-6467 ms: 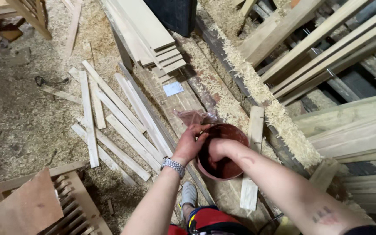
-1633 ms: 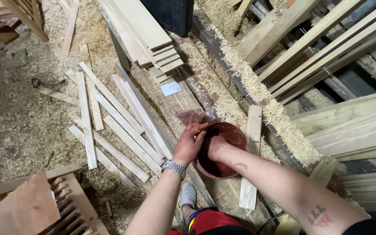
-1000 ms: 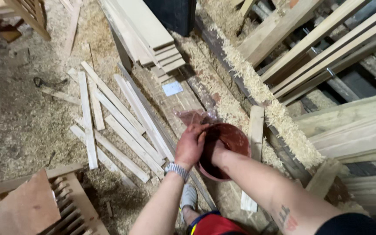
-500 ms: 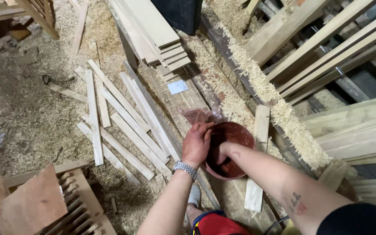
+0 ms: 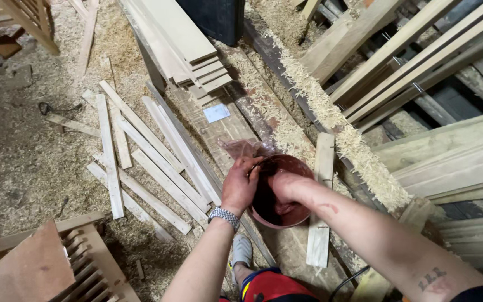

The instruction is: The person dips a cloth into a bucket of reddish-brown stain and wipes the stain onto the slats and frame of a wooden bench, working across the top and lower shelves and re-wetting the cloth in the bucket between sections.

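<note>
Left hand (image 5: pixel 240 187) grips bowl (image 5: pixel 297 215) rim beside slats (image 5: pixel 141 162).

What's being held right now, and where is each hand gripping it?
The left hand holds the reddish-brown bowl by its near-left rim. The right hand reaches inside the bowl; whether it grips anything there cannot be told.

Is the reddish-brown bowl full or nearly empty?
Nearly empty: the bowl shows bare dark inner wall, with only reddish paste at the bottom where the right hand reaches in.

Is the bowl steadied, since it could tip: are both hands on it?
Yes, the left hand grips the bowl rim and the right hand reaches inside.
</note>
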{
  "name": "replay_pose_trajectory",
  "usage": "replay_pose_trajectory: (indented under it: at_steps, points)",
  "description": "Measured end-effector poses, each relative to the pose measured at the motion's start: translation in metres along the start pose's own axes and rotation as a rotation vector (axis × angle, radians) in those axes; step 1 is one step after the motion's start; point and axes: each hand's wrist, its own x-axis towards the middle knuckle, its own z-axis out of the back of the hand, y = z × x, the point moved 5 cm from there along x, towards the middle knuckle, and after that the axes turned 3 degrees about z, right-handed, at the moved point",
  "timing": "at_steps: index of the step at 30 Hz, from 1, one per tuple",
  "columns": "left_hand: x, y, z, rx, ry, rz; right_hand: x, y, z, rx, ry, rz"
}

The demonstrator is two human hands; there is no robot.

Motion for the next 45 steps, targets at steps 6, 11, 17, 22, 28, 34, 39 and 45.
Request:
replay_pose_trajectory:
  at_steps: [6,11,17,22,28,34,39,45]
  points:
    - [0.0,-0.001,0.002,0.019,0.001,-0.008,0.007,0.002,-0.031,-0.071,0.17,0.025]
    - [0.001,0.001,-0.001,-0.001,0.002,-0.019,0.042,0.012,-0.046,-0.093,0.166,0.061]
    - [0.001,0.008,0.001,0.011,-0.026,-0.076,0.052,0.031,-0.045,0.003,0.124,0.122]
    - [0.002,0.011,0.0,0.012,-0.019,-0.107,0.01,0.017,-0.008,0.154,0.09,0.111]
    - [0.008,0.013,-0.003,0.009,-0.008,-0.087,-0.067,-0.002,0.054,0.222,-0.245,0.129]
    - [0.008,0.016,-0.002,0.013,0.004,-0.081,-0.075,-0.004,0.047,0.376,-0.348,0.015]
    - [0.007,0.014,-0.002,0.015,0.003,-0.089,-0.015,-0.011,0.02,0.416,-0.425,0.022]
    - [0.005,0.011,-0.002,0.005,-0.011,-0.036,0.044,0.01,-0.024,-0.012,-0.139,0.069]
